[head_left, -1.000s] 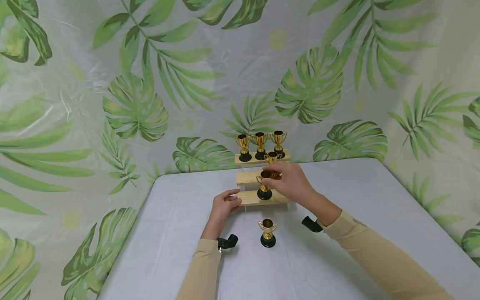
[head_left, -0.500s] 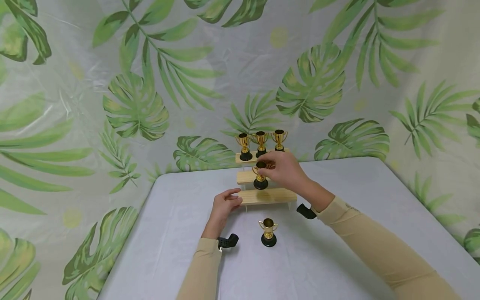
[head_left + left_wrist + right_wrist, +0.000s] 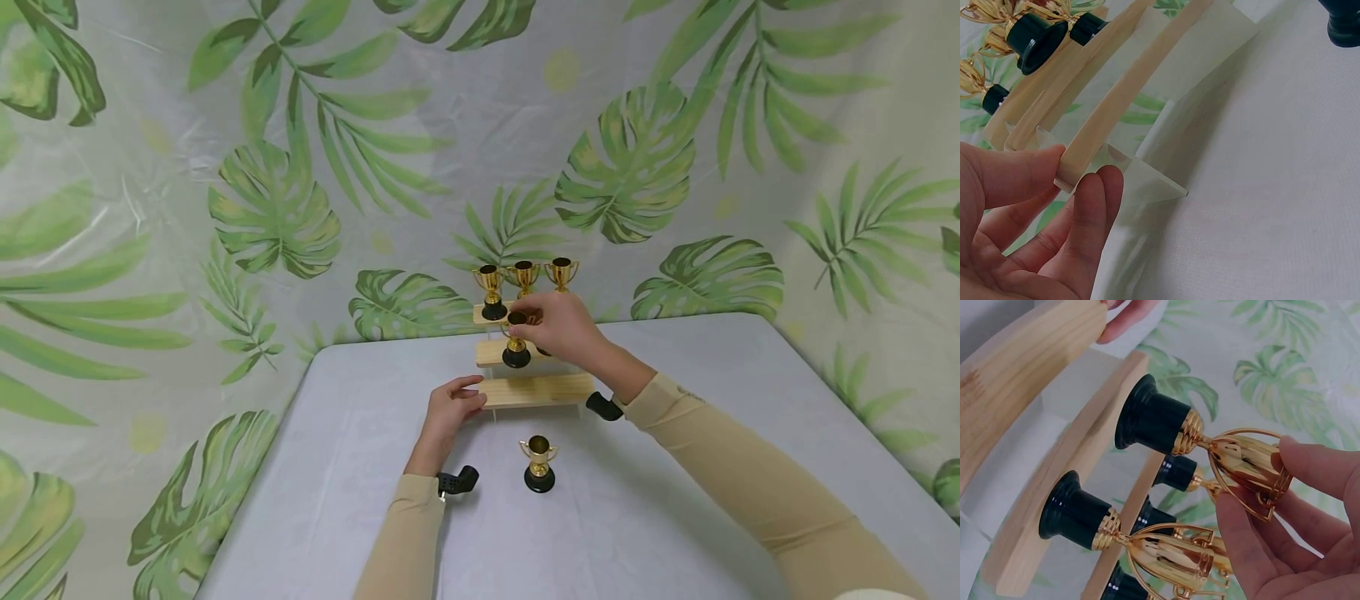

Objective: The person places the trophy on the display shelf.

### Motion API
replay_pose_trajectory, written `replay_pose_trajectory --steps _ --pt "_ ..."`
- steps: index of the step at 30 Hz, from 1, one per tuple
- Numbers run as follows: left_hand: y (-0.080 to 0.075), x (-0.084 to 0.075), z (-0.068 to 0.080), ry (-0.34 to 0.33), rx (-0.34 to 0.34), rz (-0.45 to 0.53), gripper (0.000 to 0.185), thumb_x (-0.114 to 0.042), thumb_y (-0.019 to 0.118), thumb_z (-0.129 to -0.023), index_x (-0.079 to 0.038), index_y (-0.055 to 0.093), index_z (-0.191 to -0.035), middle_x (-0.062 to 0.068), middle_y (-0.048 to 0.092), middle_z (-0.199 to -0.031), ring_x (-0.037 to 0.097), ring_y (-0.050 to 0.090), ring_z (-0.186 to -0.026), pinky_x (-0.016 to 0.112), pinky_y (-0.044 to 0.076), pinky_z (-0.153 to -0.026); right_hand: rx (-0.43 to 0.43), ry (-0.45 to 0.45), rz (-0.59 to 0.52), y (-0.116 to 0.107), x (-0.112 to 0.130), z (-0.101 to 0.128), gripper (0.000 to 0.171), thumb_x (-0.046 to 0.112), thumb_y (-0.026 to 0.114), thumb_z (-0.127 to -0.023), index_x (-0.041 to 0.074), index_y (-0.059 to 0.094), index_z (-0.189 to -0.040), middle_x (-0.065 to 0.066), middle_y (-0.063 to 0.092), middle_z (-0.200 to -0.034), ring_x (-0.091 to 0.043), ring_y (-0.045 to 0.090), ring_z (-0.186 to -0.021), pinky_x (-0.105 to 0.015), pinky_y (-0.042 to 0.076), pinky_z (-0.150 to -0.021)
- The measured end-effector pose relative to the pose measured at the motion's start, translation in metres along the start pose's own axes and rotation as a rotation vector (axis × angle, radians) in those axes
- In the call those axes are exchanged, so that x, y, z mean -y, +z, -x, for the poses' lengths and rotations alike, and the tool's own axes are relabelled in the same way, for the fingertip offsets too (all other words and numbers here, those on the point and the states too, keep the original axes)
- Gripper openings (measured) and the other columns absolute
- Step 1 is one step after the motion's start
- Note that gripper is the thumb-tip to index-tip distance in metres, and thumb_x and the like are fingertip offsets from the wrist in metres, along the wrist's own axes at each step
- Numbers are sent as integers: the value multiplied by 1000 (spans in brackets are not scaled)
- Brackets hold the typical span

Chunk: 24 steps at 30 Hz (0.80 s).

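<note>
My right hand (image 3: 566, 329) pinches a small gold trophy cup (image 3: 516, 357) with a black base by its bowl. The cup is upright over the left part of the middle wooden shelf (image 3: 491, 353); I cannot tell whether its base touches the wood. On that shelf another trophy cup (image 3: 1079, 512) stands beside it, mostly hidden by the hand in the head view. With thumb and fingers, my left hand (image 3: 450, 412) pinches the left end of the lowest shelf board (image 3: 1110, 112). Nearer me, one more trophy cup (image 3: 539, 475) stands on the table.
Three trophy cups line the top shelf (image 3: 480, 314), among them a left one (image 3: 492, 292), partly covered by my right hand. The stepped stand has clear side supports (image 3: 1204, 56). A white cloth covers the table (image 3: 360, 433); a leaf-print curtain (image 3: 285, 200) hangs behind.
My right hand has carried the trophy cup from above the lowest shelf back and left to the middle shelf. The left hand keeps its grip on the board.
</note>
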State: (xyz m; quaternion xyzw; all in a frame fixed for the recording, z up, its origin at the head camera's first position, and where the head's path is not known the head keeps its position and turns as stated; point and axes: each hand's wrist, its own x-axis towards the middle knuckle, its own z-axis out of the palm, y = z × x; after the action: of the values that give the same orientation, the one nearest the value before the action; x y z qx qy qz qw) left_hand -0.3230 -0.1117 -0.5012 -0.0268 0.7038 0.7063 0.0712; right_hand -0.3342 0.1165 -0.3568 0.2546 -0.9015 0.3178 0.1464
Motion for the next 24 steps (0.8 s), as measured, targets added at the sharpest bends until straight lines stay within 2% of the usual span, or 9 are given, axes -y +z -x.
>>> replay_pose_trajectory --steps 4,14,20,24 --pt "0 -7 5 1 11 -2 44 3 69 -91 5 61 -134 17 63 -104 19 65 -85 49 53 -96 6 -1 12 0 1 -4 35 26 80 -89 9 74 -120 -3 73 -103 -19 65 -87 -40 55 -75" --pt "-1 12 -6 30 -15 31 42 -2 75 -89 -1 66 -131 11 65 -100 16 66 -83 44 56 -92 22 21 16 2 1 -14 36 26 79 -90 10 73 -122 -4 71 -108 -20 64 -91 -41 55 -76" --pt "0 13 -6 41 -41 35 39 -1 75 -88 -2 69 -126 12 66 -97 17 67 -82 41 58 -87 26 32 27 2 1 -20 37 24 79 -90 9 73 -123 -5 72 -109 -21 66 -92 -42 56 -76" --pt "1 13 -6 49 -35 41 41 0 74 -88 1 67 -128 12 66 -97 17 67 -81 40 59 -86 35 38 17 1 1 -23 37 23 78 -91 8 72 -124 -7 72 -112 -22 67 -94 -42 57 -77"
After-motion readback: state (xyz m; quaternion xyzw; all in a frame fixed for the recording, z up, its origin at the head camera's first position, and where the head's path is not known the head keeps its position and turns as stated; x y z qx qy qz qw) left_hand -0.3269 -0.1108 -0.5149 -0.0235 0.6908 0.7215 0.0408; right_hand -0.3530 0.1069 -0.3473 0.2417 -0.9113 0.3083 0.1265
